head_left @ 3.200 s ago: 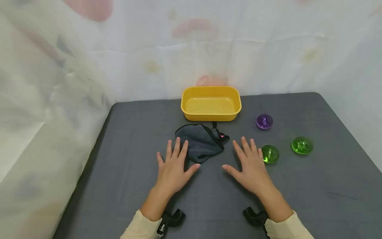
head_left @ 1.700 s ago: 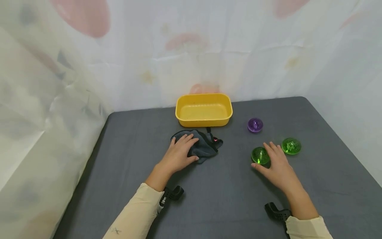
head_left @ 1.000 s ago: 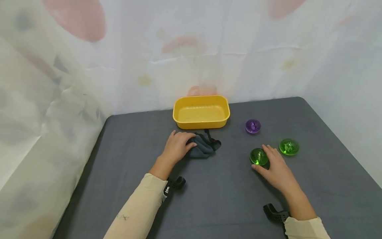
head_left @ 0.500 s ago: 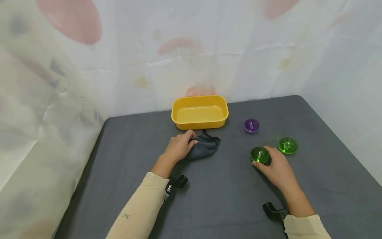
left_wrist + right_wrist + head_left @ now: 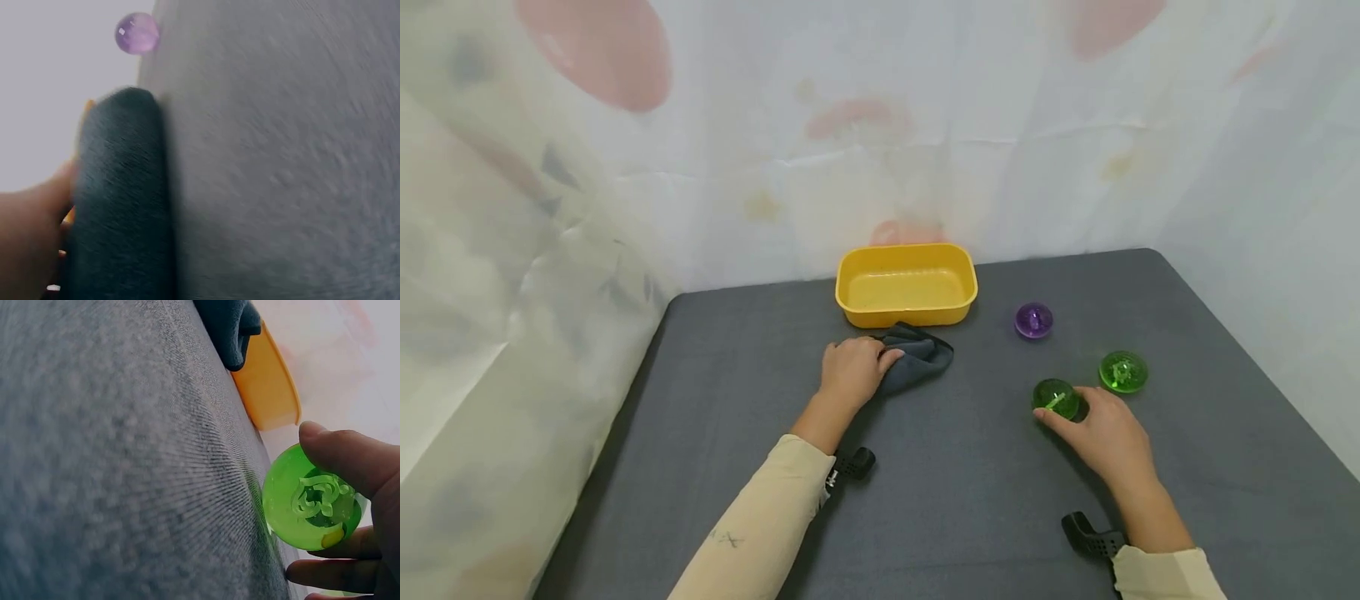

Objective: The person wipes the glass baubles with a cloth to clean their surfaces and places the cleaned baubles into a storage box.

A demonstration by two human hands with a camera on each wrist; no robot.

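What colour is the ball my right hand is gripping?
Translucent bright green ball with a moulded shape inside, clearest in the right wrist view.

sleeves (image 5: 760, 533): cream, long | left sleeve: small dark mark | wrists: black camera mounts (image 5: 1093, 537)

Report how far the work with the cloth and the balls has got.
Done: nothing lies in the yellow tub.
In hand: the left hand grips the bunched grey cloth; the right hand holds a green ball.
Left: the second green ball and the purple ball sit untouched on the table.
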